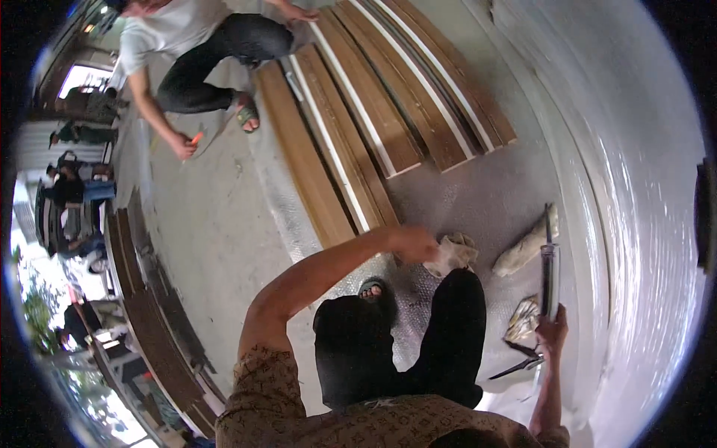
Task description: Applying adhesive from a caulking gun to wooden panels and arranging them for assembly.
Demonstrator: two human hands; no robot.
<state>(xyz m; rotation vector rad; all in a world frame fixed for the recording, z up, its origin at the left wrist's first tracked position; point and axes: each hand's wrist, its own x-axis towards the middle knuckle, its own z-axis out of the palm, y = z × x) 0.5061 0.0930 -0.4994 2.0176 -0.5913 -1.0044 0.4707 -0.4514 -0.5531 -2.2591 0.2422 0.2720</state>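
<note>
My right hand (pixel 551 334) is wrapped round a caulking gun (pixel 550 280), which it holds upright with the thin nozzle pointing away from me. The gun's dark handle and trigger (pixel 520 366) stick out below that hand. My left arm reaches across my body, and its hand (pixel 415 245) is closed on a crumpled pale cloth (pixel 452 254) above my right knee. Its fingertips are partly hidden. Just beyond that hand are the near ends of several brown boards (pixel 381 123) with white strips along them.
A whitish roll (pixel 525 243) and a crumpled wrapper (pixel 523 319) lie near the gun. Bubble wrap (pixel 478 194) covers the floor under the boards. At far left a crouching person (pixel 216 56) holds a small orange-handled tool (pixel 196 139). Glossy plastic-wrapped material (pixel 635 187) stands at right.
</note>
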